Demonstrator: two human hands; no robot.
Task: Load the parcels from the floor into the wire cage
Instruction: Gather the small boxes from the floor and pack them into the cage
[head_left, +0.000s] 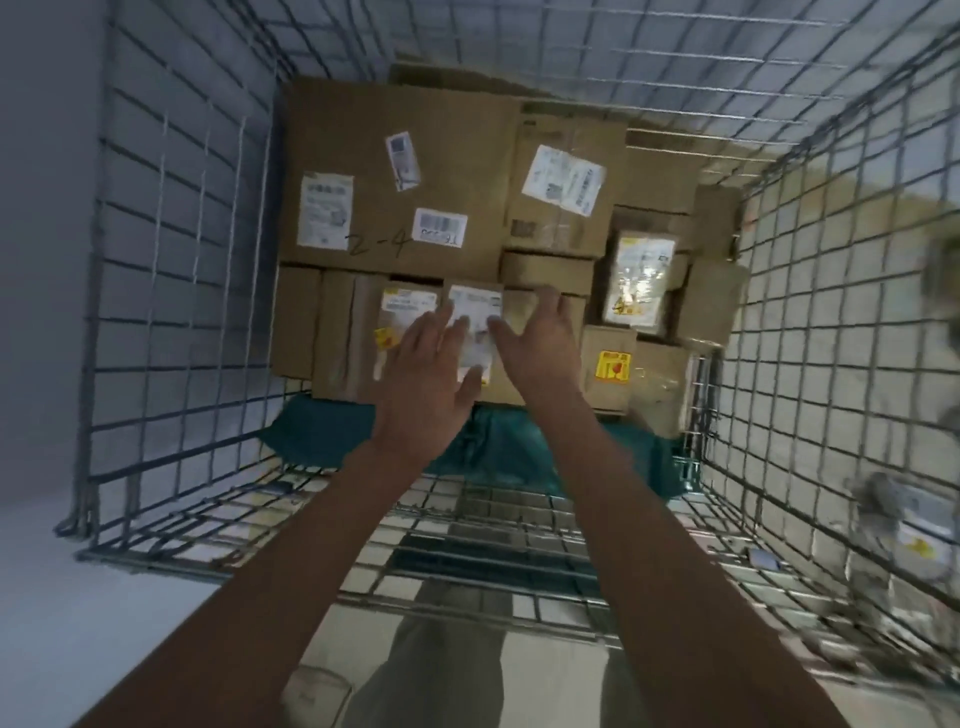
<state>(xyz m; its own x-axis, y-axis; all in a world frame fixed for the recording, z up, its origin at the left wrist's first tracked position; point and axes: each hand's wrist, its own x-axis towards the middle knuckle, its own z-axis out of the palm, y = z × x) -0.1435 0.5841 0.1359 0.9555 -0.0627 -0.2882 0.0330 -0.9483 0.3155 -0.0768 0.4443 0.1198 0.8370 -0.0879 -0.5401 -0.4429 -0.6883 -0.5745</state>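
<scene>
Your left hand (431, 374) and right hand (540, 338) lie spread wide, fingers straight, on a small box (511, 343) in the wire cage (171, 291), front row of the parcel stack. Risk: its near edge sits by the drop onto the teal bag (519, 447), so a shove w/o support could tip it. Free room only nr you; far side & rt packed tight

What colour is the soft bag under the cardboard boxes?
Dark teal green bag, seen best in the head view.
</scene>
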